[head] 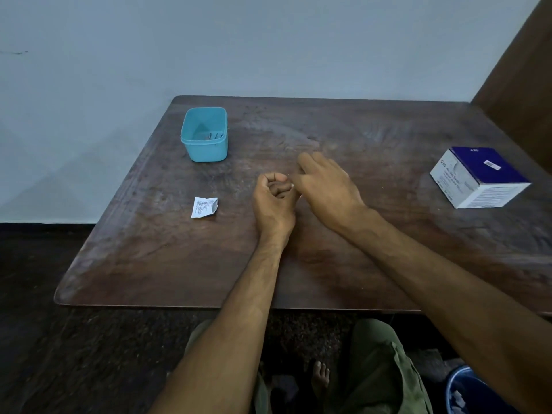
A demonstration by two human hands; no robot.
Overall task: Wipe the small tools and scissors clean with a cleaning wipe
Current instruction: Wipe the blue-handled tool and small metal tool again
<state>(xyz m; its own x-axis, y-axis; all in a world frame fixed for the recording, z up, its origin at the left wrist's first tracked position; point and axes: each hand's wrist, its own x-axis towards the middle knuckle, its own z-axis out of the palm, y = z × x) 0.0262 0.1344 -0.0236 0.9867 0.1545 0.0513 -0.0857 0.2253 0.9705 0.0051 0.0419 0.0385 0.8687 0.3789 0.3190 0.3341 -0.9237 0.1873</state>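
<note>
My left hand (pixel 274 198) is curled shut near the middle of the brown table (pixel 328 264), fingers folded in; whatever it holds is hidden. My right hand (pixel 325 186) sits right beside it, fingertips pressed against the left hand's fingers, and its grip is hidden behind its back. A small white speck shows where the two hands meet. A blue plastic tub (pixel 205 134) stands at the back left, with thin dark metal tools (pixel 215 135) lying inside. A torn white wipe sachet (pixel 204 207) lies flat left of my left hand.
A purple and white box of alcohol swabs (pixel 479 177) stands at the right edge of the table. A pale wall runs behind the table. Below the front edge are my knees, a bare foot, and a blue bin (pixel 475 392) at the lower right.
</note>
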